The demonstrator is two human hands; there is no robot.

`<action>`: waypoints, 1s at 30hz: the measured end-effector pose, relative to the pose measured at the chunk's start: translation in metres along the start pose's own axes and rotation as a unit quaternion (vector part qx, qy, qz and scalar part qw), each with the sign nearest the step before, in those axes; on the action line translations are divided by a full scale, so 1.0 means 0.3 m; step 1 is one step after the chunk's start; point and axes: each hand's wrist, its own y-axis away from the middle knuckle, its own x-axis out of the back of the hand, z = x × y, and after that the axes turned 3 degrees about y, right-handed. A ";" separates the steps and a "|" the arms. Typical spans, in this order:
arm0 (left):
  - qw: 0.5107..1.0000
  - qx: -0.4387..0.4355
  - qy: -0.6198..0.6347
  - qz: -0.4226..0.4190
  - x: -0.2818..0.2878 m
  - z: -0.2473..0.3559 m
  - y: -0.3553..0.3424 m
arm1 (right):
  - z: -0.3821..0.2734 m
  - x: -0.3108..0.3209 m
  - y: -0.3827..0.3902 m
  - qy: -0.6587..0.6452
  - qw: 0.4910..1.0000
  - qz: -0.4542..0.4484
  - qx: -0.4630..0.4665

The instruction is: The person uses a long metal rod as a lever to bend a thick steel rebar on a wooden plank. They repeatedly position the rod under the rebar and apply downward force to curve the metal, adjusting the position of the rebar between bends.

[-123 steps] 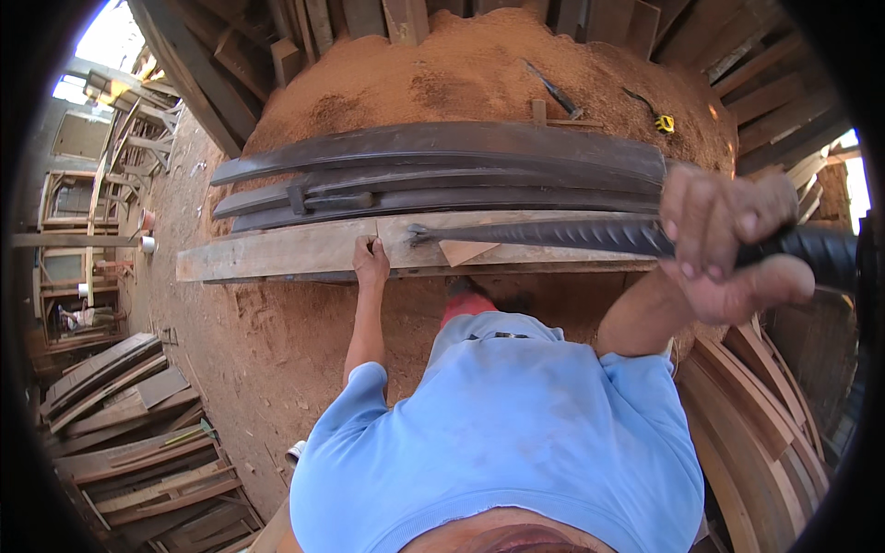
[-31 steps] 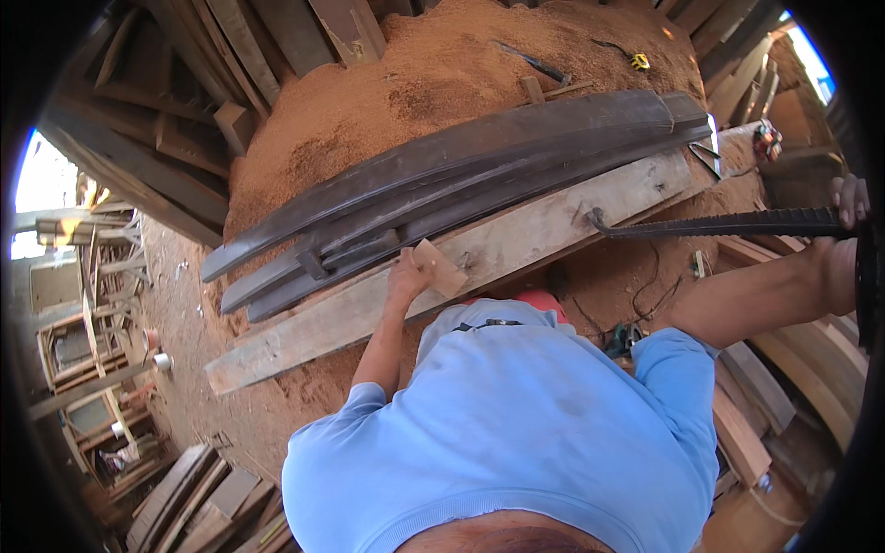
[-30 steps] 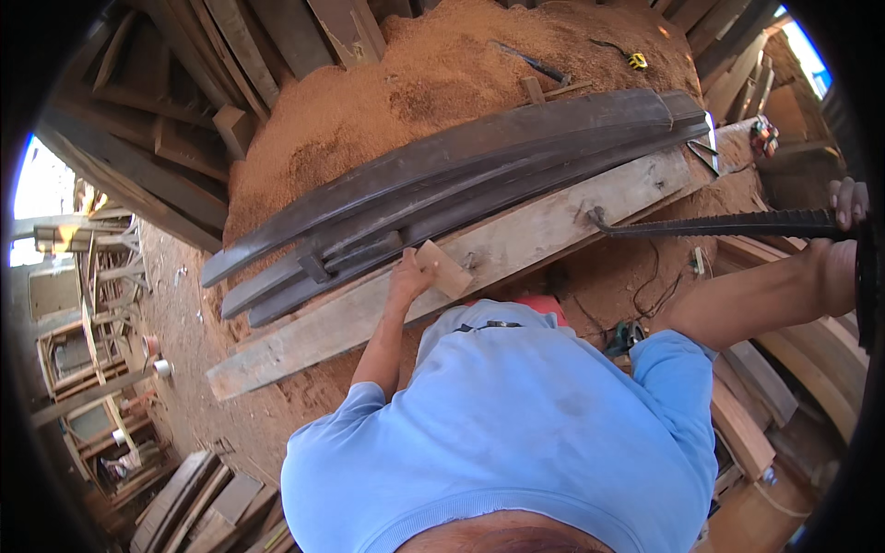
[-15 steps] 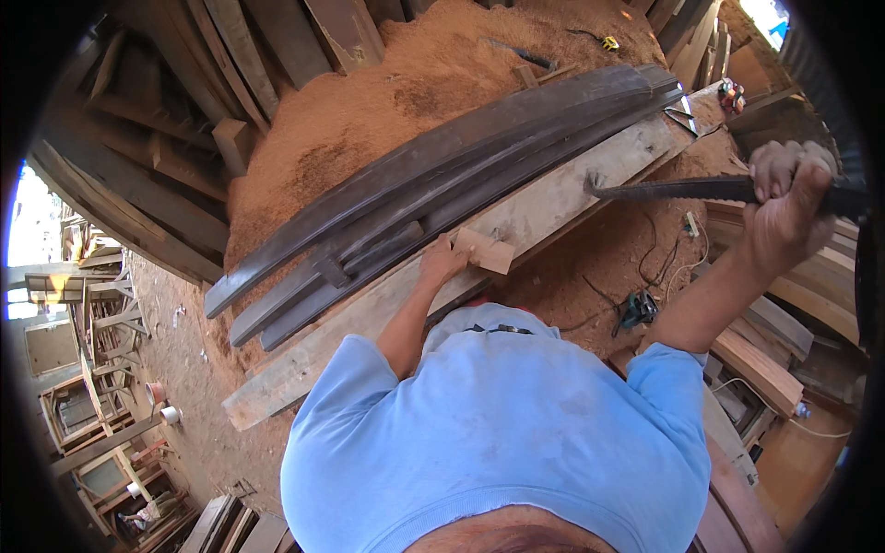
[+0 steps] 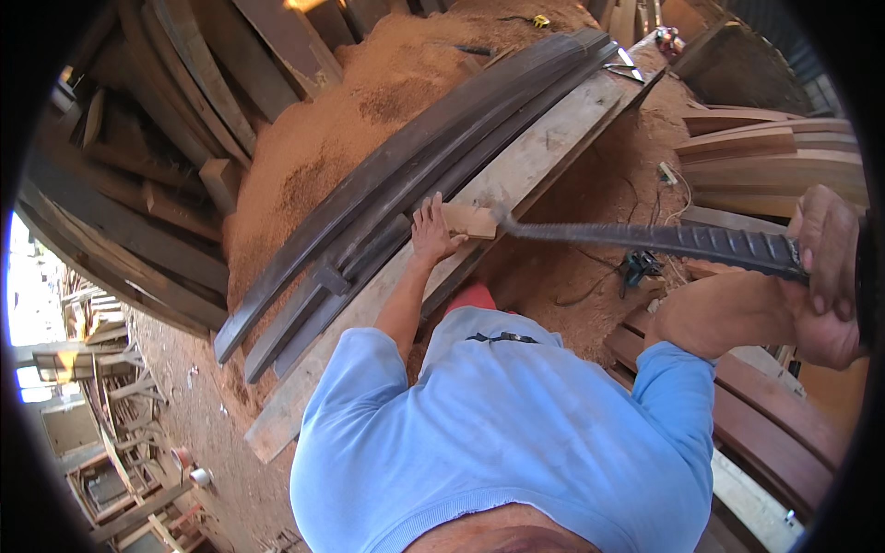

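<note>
A short pale wood block point(image 5: 472, 221) lies on the long weathered plank point(image 5: 576, 120). My left hand point(image 5: 433, 232) rests at the block's left end, its fingers stretched out and apart. My right hand point(image 5: 825, 267), at the far right, is closed around a dark ribbed metal bar point(image 5: 659, 240). The bar reaches leftward, and its blurred curved tip is at the block's right end; I cannot tell whether they touch. Beyond the plank lie several long dark curved timbers point(image 5: 442, 124). A dark wooden mallet-like piece point(image 5: 330, 279) lies on them near my left hand.
A mound of reddish sawdust point(image 5: 318, 152) spreads behind the timbers. Boards lean at the back left point(image 5: 198, 74), and curved timbers are stacked at right point(image 5: 751, 161). A green-black power tool point(image 5: 641, 267) and cords lie on the ground. A yellow tape measure point(image 5: 540, 20) sits far back.
My right hand has moved down and nearer, bringing the bar's tip left to the block. My left hand's fingers have gone from gripping the block to spread out beside it.
</note>
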 end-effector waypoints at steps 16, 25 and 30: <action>0.967 -0.180 -0.036 -0.176 0.048 -0.178 -0.047 | 0.099 -0.291 -0.094 0.111 0.992 0.037 -0.037; 0.972 -0.139 0.168 -0.092 0.229 0.137 0.120 | 0.169 -0.513 -0.101 0.257 0.947 0.166 -0.095; 0.984 -0.040 0.091 -0.151 0.053 -0.163 0.084 | 0.177 -0.559 -0.088 0.305 0.925 0.212 -0.083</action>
